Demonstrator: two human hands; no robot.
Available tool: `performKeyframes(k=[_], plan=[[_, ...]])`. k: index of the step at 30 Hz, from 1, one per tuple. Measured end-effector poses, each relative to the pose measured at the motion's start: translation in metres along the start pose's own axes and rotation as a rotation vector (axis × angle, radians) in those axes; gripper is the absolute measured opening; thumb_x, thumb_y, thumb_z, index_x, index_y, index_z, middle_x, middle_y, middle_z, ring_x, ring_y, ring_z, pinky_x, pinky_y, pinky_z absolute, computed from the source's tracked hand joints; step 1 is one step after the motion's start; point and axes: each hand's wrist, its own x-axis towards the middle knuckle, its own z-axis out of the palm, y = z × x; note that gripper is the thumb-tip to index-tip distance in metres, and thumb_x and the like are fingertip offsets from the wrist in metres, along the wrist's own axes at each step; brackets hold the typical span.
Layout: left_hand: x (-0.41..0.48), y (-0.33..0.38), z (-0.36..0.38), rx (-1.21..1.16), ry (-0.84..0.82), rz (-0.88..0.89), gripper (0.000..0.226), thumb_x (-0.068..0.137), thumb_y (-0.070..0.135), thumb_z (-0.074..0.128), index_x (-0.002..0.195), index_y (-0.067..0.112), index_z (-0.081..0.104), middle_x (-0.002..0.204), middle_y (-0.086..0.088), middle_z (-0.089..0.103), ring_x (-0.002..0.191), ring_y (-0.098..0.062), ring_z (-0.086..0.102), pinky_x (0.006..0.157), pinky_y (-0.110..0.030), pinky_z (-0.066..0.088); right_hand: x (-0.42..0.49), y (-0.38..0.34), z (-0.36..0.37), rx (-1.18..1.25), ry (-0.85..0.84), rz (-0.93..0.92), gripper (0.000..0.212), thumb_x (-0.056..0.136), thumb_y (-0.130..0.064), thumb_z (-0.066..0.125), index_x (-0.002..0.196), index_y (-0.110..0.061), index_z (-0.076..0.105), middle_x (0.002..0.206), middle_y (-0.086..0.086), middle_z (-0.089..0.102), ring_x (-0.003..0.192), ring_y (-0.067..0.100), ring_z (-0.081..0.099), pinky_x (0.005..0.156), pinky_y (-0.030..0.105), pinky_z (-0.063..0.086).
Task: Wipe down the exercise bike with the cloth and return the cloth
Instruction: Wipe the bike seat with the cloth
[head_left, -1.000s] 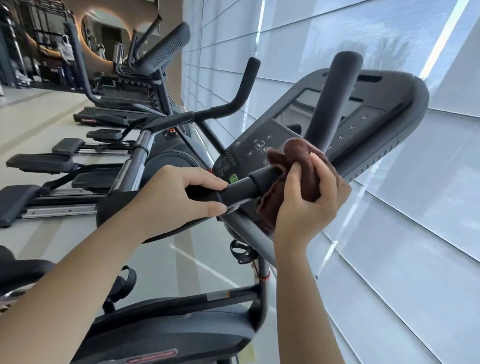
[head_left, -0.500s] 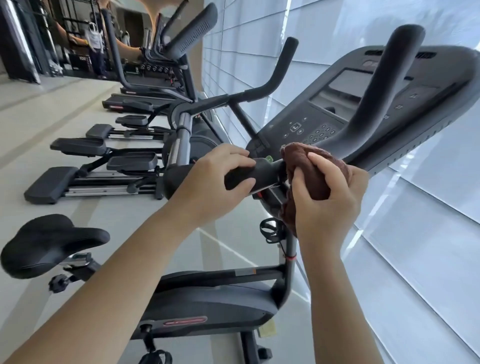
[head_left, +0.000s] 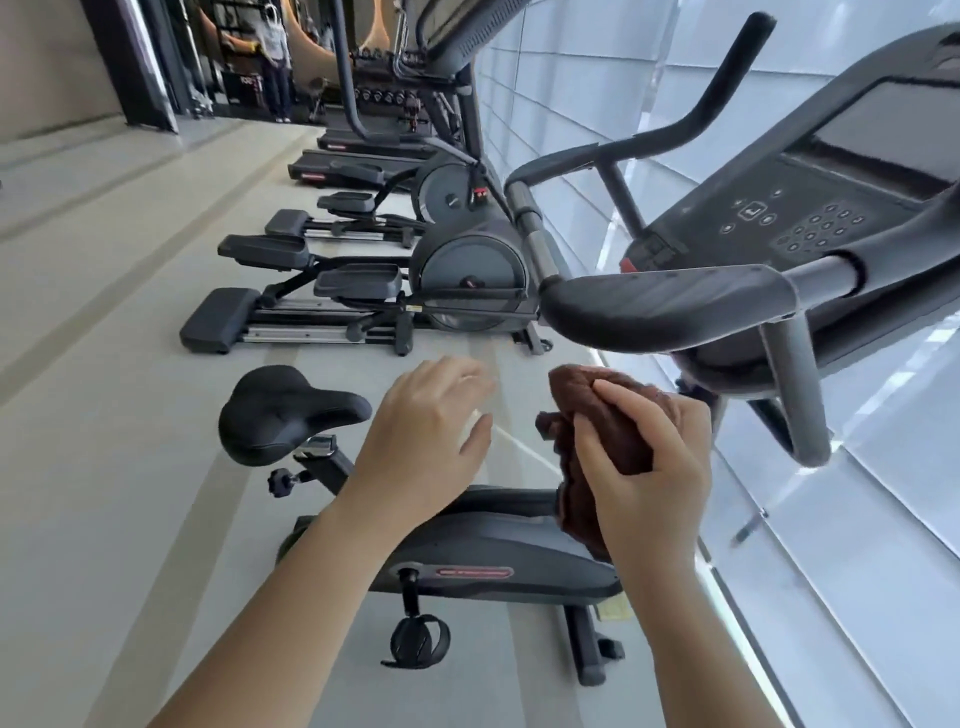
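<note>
The dark grey exercise bike (head_left: 498, 551) stands below me, its black saddle (head_left: 283, 410) at the left and its console (head_left: 810, 218) at the upper right. A padded handlebar rest (head_left: 665, 301) juts out above my hands. My right hand (head_left: 649, 478) grips a bunched brown cloth (head_left: 608, 410), held in the air just under that rest and off the bike. My left hand (head_left: 426, 441) hovers beside it with relaxed fingers, holding nothing and touching nothing.
Two elliptical trainers (head_left: 363, 291) and a treadmill (head_left: 374, 150) line the floor beyond the bike. A wall of shaded windows (head_left: 857, 519) runs along the right. A person (head_left: 275, 57) stands far off at the back. A pedal with strap (head_left: 418, 642) hangs low.
Both hands have come off the handlebar and dropped below it. My left hand let go of the grip and opened; my right still holds the cloth. The view tilted downward.
</note>
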Motion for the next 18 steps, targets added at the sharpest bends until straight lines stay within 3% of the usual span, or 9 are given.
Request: performKeyframes(k=[4, 10, 15, 18], plan=[[-0.049, -0.043, -0.02, 0.023, 0.001, -0.086, 0.024, 0.081, 0.011, 0.064, 0.103, 0.004, 0.063, 0.103, -0.01, 0.064, 0.097, -0.027, 0.059, 0.084, -0.038, 0.046, -0.037, -0.016, 0.047, 0.011, -0.138, 0.029, 0.028, 0.072, -0.01, 0.074, 0.098, -0.02, 0.069, 0.102, 0.004, 0.048, 0.096, -0.017, 0.044, 0.083, -0.003, 0.032], [-0.111, -0.101, -0.046, 0.089, 0.002, -0.227, 0.024, 0.079, 0.01, 0.065, 0.102, 0.002, 0.064, 0.106, -0.012, 0.065, 0.099, -0.029, 0.06, 0.082, -0.038, 0.047, -0.085, -0.032, 0.112, 0.038, -0.327, 0.064, 0.029, 0.073, -0.015, 0.074, 0.1, -0.023, 0.069, 0.103, -0.001, 0.047, 0.093, -0.004, 0.049, 0.083, -0.003, 0.033], [-0.135, -0.14, -0.051, 0.133, 0.025, -0.333, 0.029, 0.074, 0.006, 0.069, 0.102, 0.0, 0.063, 0.105, -0.015, 0.064, 0.095, -0.032, 0.061, 0.081, -0.039, 0.047, -0.103, -0.033, 0.158, 0.028, -0.453, 0.079, 0.027, 0.073, -0.017, 0.073, 0.099, -0.025, 0.069, 0.103, -0.005, 0.046, 0.092, -0.009, 0.05, 0.08, 0.001, 0.036], [-0.137, -0.168, -0.047, 0.147, 0.01, -0.362, 0.033, 0.073, 0.005, 0.07, 0.104, -0.001, 0.062, 0.105, -0.017, 0.064, 0.094, -0.033, 0.061, 0.081, -0.041, 0.048, -0.103, -0.027, 0.187, 0.015, -0.498, 0.087, 0.027, 0.074, -0.016, 0.072, 0.1, -0.024, 0.069, 0.103, -0.004, 0.045, 0.091, -0.011, 0.048, 0.079, -0.003, 0.032]])
